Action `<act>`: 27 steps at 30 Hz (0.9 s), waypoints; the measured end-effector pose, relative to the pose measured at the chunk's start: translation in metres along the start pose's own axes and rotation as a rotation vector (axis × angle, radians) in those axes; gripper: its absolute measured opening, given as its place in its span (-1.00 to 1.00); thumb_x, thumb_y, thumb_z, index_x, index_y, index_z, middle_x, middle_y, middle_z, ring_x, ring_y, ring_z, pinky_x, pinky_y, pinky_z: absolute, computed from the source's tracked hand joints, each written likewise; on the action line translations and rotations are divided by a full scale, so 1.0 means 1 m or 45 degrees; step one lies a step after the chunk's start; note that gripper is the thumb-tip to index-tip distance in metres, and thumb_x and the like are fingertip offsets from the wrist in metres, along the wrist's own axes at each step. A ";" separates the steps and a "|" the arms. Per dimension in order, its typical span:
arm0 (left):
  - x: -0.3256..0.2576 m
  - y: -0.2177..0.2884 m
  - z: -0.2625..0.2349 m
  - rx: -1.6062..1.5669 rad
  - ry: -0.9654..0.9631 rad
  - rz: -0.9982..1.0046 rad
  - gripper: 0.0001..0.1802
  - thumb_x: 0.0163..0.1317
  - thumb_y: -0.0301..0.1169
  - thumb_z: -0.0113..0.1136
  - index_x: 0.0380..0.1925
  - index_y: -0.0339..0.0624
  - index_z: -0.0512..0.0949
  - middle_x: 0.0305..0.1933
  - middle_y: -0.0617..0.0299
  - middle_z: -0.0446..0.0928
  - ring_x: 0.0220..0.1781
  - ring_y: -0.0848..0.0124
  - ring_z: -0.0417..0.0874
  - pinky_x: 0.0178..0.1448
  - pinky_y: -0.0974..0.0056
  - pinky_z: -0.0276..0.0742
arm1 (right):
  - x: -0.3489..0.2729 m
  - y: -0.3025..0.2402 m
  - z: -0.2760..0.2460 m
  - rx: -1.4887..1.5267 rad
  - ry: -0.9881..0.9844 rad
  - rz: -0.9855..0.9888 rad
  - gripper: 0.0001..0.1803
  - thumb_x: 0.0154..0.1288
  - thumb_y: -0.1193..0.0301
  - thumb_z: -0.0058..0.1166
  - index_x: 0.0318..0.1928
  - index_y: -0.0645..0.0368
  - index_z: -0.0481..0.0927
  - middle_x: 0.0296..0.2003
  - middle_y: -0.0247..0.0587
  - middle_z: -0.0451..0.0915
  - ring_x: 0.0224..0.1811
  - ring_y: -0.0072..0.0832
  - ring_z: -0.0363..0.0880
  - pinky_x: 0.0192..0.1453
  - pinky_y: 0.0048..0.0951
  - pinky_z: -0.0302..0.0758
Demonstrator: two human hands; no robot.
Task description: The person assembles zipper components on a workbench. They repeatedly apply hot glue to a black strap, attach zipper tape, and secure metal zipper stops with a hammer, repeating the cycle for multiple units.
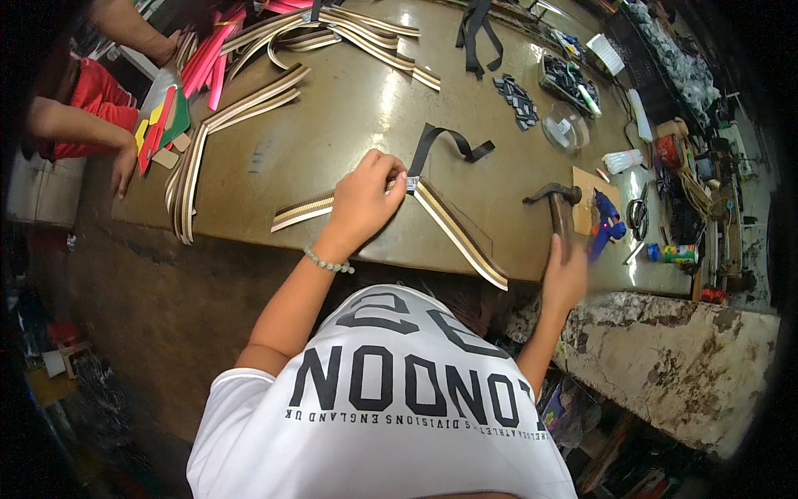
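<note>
My left hand (366, 198) has its fingers closed on a striped webbing strap (461, 237), at the bend where a small grey patch (411, 184) sits. One striped end reaches left from under the hand and the other slants to the table's near edge. From the patch a black strap (422, 152) runs away and curls right. In my right hand (565, 281) is a hammer (559, 214), held by its handle, with its metal head above the tabletop to the right of the strap. What lies under my left fingers is partly hidden.
More striped straps (198, 166) and pink strips (212, 62) lie at the left, near another person's hand (125, 170). Black straps (478, 37), small dark pieces (517, 101) and a clear round dish (565, 126) are farther off. Scissors (637, 214) lie at the right.
</note>
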State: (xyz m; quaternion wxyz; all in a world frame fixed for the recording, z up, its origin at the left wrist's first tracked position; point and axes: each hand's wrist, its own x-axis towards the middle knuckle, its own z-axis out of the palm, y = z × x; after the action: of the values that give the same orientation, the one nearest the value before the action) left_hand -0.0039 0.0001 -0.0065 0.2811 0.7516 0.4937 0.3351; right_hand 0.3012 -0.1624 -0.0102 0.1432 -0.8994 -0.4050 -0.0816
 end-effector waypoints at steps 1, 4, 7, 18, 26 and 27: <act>-0.002 0.000 -0.001 0.051 0.036 0.044 -0.83 0.22 -0.30 0.24 -0.27 -0.14 0.61 -0.17 0.12 0.55 -0.23 0.11 0.62 -0.13 0.11 0.54 | 0.001 -0.002 -0.004 -0.067 -0.051 0.030 -0.51 0.39 0.03 0.08 -0.04 0.25 0.61 -0.12 0.08 0.58 -0.10 0.00 0.57 -0.05 -0.10 0.50; -0.013 -0.004 -0.015 0.283 0.199 0.193 -0.74 0.20 -0.26 0.28 -0.18 -0.15 0.65 -0.09 0.13 0.55 -0.01 0.13 0.55 0.03 0.12 0.49 | 0.006 -0.018 -0.036 -0.056 -0.042 -0.131 -0.52 0.37 0.08 0.11 0.03 0.25 0.58 -0.01 0.10 0.53 0.07 0.00 0.46 0.15 -0.07 0.39; -0.023 -0.009 -0.022 0.399 0.130 0.279 -0.63 0.21 -0.23 0.29 -0.06 -0.19 0.57 0.00 0.06 0.49 0.10 0.09 0.46 0.24 0.08 0.32 | 0.011 -0.039 -0.094 1.118 -0.102 -0.195 -0.65 0.40 0.34 0.11 0.06 0.34 0.56 0.05 -0.12 0.53 0.11 -0.29 0.51 0.16 -0.31 0.42; 0.002 0.008 -0.029 -0.051 -0.060 0.255 -0.80 0.26 -0.37 0.23 -0.17 -0.21 0.60 -0.27 0.03 0.64 -0.20 0.11 0.65 0.00 0.12 0.51 | -0.014 -0.118 -0.223 1.975 -1.618 -2.743 -0.84 0.21 0.33 -0.02 -0.26 0.04 0.58 -0.20 -0.24 0.57 -0.04 -0.25 0.53 0.12 -0.06 0.44; 0.185 -0.069 -0.126 0.302 0.521 0.171 -0.75 0.30 -0.32 0.23 -0.11 -0.22 0.66 -0.18 0.06 0.70 -0.16 0.25 0.70 0.00 0.20 0.57 | -0.015 -0.113 -0.224 2.020 -1.406 -2.660 -0.83 0.23 0.32 -0.05 -0.23 0.01 0.58 -0.17 -0.25 0.56 0.01 -0.22 0.50 0.08 -0.04 0.44; 0.198 -0.077 -0.128 0.590 0.571 0.075 -0.72 0.30 -0.26 0.23 -0.11 -0.18 0.67 -0.16 0.05 0.69 -0.12 0.20 0.69 0.05 0.15 0.56 | -0.016 -0.114 -0.223 2.072 -1.387 -2.605 -0.82 0.23 0.31 -0.04 -0.22 0.00 0.58 -0.17 -0.25 0.55 0.00 -0.22 0.49 0.06 -0.02 0.45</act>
State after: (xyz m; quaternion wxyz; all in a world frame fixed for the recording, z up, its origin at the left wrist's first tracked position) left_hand -0.0893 0.2239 0.0592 -0.0232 0.7170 0.5846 0.3790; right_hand 0.1980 -0.1739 0.2180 0.3205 0.2006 -0.8051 0.4570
